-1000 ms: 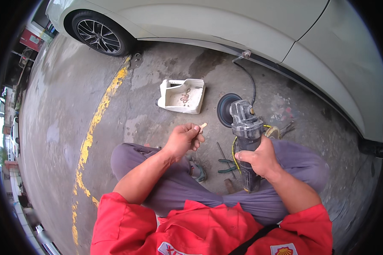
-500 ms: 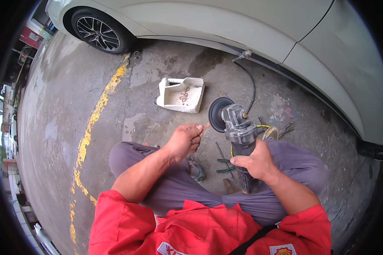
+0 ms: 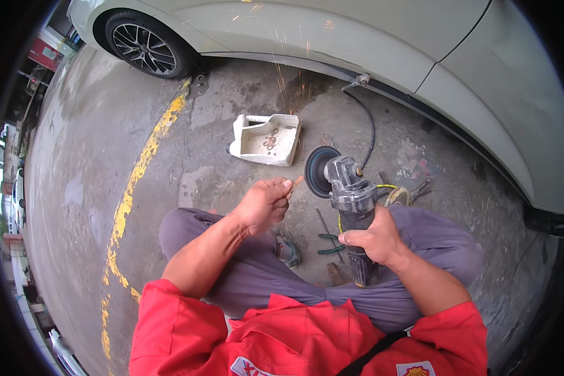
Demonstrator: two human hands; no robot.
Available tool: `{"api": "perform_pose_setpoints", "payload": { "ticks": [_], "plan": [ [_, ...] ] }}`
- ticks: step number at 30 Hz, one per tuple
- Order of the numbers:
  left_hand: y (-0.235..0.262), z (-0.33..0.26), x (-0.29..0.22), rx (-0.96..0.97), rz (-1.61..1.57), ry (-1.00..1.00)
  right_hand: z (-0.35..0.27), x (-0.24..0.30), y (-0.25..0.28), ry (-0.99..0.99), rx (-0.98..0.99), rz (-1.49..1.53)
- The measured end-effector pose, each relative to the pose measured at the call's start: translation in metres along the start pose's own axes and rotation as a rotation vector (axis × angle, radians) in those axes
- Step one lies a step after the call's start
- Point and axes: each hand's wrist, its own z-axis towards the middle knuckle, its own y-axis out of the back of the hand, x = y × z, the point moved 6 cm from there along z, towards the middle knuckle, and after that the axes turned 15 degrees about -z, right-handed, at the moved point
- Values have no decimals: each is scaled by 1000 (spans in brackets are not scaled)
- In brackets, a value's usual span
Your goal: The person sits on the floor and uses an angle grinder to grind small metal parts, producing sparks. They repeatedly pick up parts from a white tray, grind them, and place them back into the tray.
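Observation:
My right hand (image 3: 376, 237) is wrapped round the dark body of an angle grinder (image 3: 356, 200), its dusty grey head pointing away from me. A dark round disc (image 3: 319, 172) faces left on the grinder. Just left of this disc, my left hand (image 3: 266, 202) pinches a small, thin copper-coloured piece (image 3: 299, 181) between thumb and fingers. Whether the piece touches the disc I cannot tell. Orange sparks (image 3: 288, 84) fly beyond it toward the car. Past my left hand lies a cut-open white plastic jug (image 3: 286, 154) with several small coppery rings (image 3: 270, 139) inside.
A pale car (image 3: 332, 37) with a dark wheel (image 3: 145, 45) stands across the far side. A hose (image 3: 373, 125) runs from near its sill toward the grinder head. Green-handled pliers (image 3: 331, 244) and a thin rod (image 3: 323, 220) lie between my legs. A worn yellow line (image 3: 128, 194) crosses the concrete.
Sparks now fly up and away toward the car, where none showed before. My left hand has shifted slightly left, and the grinder has moved a little left too.

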Motion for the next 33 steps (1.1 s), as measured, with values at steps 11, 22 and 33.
{"api": "perform_pose_setpoints", "payload": {
  "ticks": [11, 22, 33],
  "plan": [
    [7, 5, 3, -5, -1, 37, 2, 1, -2, -25, 54, 51],
    [5, 7, -1, -3, 36, 7, 4, -1, 2, 11, 56, -6],
    [6, 11, -2, 23, 101, -51, 5, 0, 4, 2, 64, 6]
  ]
}}
